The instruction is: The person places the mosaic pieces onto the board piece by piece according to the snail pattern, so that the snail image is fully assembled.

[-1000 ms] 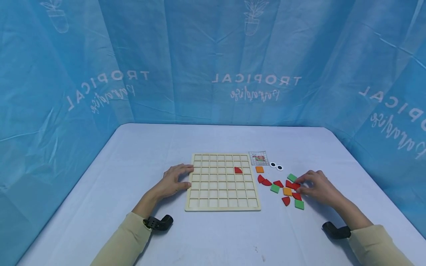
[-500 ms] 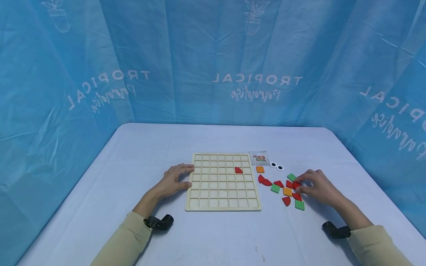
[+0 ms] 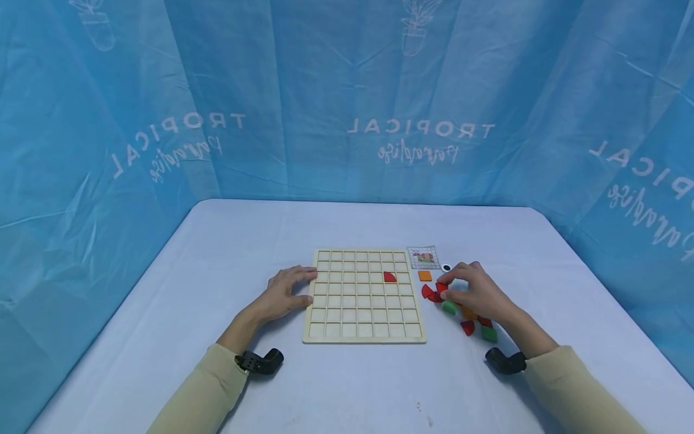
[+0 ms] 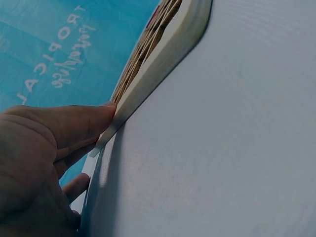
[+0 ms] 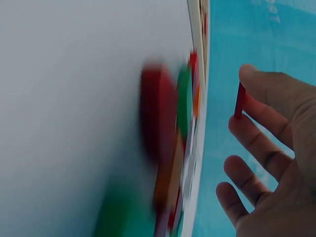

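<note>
In the head view, my left hand (image 3: 282,294) touches the left edge of a pale wooden grid board (image 3: 349,299) with thumb and fingers. The left wrist view shows that thumb against the board's side (image 4: 148,81). One red quarter-round tile (image 3: 389,276) sits in a square toward the board's upper right. My right hand (image 3: 479,295) pinches another red tile (image 5: 240,101) between thumb and fingertips, raised off the table. Below and beside it lie loose red tiles (image 3: 467,327), green tiles (image 3: 489,334) and an orange tile (image 3: 425,275); the hand hides some of them.
A small printed picture card (image 3: 424,258) lies off the board's upper right corner. Beside it is a white eye disc (image 3: 446,267), partly next to my right hand. White cloth covers the table (image 3: 347,386), and a blue curtain (image 3: 309,102) hangs behind.
My right hand has lifted a red tile from the right of the loose pile and moved left with it, toward the board. My left hand stays at the board's edge.
</note>
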A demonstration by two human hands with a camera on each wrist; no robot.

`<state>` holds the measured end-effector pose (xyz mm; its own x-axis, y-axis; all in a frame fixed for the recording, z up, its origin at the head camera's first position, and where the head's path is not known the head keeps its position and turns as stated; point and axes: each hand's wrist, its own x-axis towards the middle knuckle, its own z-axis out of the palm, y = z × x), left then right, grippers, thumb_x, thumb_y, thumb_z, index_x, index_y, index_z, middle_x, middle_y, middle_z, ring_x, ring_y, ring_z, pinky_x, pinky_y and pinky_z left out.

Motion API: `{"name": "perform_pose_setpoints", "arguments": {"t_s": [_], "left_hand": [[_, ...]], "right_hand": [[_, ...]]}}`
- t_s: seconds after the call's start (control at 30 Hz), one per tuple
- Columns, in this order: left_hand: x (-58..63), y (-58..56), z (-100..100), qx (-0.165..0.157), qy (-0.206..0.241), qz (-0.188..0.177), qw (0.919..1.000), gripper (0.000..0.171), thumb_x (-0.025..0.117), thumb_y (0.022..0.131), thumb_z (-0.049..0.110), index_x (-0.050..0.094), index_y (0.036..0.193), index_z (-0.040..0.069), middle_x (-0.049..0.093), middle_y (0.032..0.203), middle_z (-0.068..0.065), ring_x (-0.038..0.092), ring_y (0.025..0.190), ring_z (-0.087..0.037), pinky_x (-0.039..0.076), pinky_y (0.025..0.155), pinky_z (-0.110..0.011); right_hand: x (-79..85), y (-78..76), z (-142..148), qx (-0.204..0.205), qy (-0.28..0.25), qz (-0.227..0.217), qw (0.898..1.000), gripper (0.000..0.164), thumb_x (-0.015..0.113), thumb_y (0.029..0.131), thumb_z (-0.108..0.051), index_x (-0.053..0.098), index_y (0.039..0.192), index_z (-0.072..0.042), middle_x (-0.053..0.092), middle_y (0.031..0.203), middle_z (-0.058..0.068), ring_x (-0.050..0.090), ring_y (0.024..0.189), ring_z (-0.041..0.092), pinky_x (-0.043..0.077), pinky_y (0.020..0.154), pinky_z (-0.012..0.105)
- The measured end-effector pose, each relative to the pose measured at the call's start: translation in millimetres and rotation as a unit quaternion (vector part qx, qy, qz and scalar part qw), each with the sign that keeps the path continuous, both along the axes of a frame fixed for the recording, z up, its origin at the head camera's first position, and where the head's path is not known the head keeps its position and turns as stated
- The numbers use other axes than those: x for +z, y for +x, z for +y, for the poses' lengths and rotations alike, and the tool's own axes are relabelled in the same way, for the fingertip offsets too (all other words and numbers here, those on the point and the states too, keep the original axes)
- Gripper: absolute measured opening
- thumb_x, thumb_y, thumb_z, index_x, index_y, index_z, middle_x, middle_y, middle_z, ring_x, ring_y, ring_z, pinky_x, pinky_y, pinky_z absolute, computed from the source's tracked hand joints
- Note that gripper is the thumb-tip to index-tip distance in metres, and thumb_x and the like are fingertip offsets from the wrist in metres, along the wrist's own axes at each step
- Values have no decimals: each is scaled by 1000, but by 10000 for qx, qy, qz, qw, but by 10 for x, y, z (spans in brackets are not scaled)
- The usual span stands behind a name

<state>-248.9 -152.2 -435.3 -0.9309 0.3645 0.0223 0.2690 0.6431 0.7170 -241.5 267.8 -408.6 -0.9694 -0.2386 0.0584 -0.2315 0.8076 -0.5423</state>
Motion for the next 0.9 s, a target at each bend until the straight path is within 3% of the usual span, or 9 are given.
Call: {"name": "perform_pose_setpoints", "arguments": {"t_s": [0.17, 0.3, 0.37, 0.43, 0.53, 0.67, 0.73, 0.83, 0.9], "left_hand": [[-7, -14, -5, -4, -17, 44, 10000, 57, 67, 84, 22, 49, 137, 10, 36, 150, -12, 16, 144, -37, 1, 114, -61], [-12, -14, -6, 12, 10, 44, 10000, 56, 67, 84, 21, 50, 136, 10, 37, 150, -12, 17, 144, -37, 1, 114, -61], [-8, -8, -4, 12, 40, 45, 10000, 55, 67, 84, 20, 50, 136, 10, 37, 150, -12, 17, 144, -37, 0, 114, -61], [-2, 1, -2, -7, 69, 68, 10000, 55, 67, 84, 19, 50, 136, 9, 38, 150, -12, 17, 144, -38, 0, 114, -61], [6, 10, 1, -22, 105, 92, 9999, 55, 67, 84, 17, 50, 135, 8, 38, 149, -13, 17, 143, -39, 0, 114, -61], [7, 10, 3, -7, 103, 91, 9999, 55, 67, 84, 17, 50, 135, 8, 38, 149, -13, 17, 143, -38, 1, 114, -61], [6, 8, 8, 23, 94, 62, 9999, 55, 67, 83, 17, 51, 135, 8, 38, 149, -13, 17, 144, -38, 1, 114, -60], [5, 5, 10, 58, 85, 37, 9999, 55, 67, 83, 17, 51, 135, 9, 38, 149, -13, 17, 144, -38, 1, 114, -60], [12, 7, 10, 55, 77, 50, 9999, 55, 67, 83, 18, 51, 135, 9, 38, 149, -13, 18, 144, -38, 2, 114, -60]], "right_hand": [[-27, -72, -322, 94, -169, -39, 9998, 27, 75, 80, -30, 70, 105, -21, 62, 112, 2, 40, 108, 24, 46, 82, 38], [-50, -133, -551, 277, -323, 33, 9991, 25, 75, 79, -27, 71, 103, -19, 65, 108, 1, 41, 116, 27, 42, 84, 40], [-61, -163, -644, 338, -396, 38, 9986, 25, 75, 79, -24, 71, 103, -18, 65, 106, 1, 40, 121, 30, 40, 97, 47], [-75, -191, -720, 378, -449, 18, 9983, 26, 76, 77, -23, 72, 102, -17, 65, 104, 1, 38, 126, 32, 28, 110, 54], [-101, -231, -805, 493, -467, 86, 9977, 26, 77, 76, -21, 72, 101, -15, 65, 103, 1, 44, 125, 31, 5, 118, 57], [-150, -277, -868, 700, -348, 407, 9961, 24, 78, 74, -17, 72, 97, -12, 67, 96, 1, 58, 105, 23, 6, 117, 57], [-171, -295, -891, 709, -260, 499, 9959, 23, 79, 73, -17, 73, 95, -13, 68, 93, 0, 58, 96, 20, 13, 115, 55], [-189, -306, -919, 540, -135, 416, 9976, 24, 79, 73, -19, 73, 95, -16, 67, 96, -1, 54, 97, 18, 23, 109, 51], [-187, -304, -934, 465, -63, 352, 9983, 24, 79, 73, -19, 73, 96, -17, 66, 99, 0, 54, 100, 20, 23, 109, 51]]}}
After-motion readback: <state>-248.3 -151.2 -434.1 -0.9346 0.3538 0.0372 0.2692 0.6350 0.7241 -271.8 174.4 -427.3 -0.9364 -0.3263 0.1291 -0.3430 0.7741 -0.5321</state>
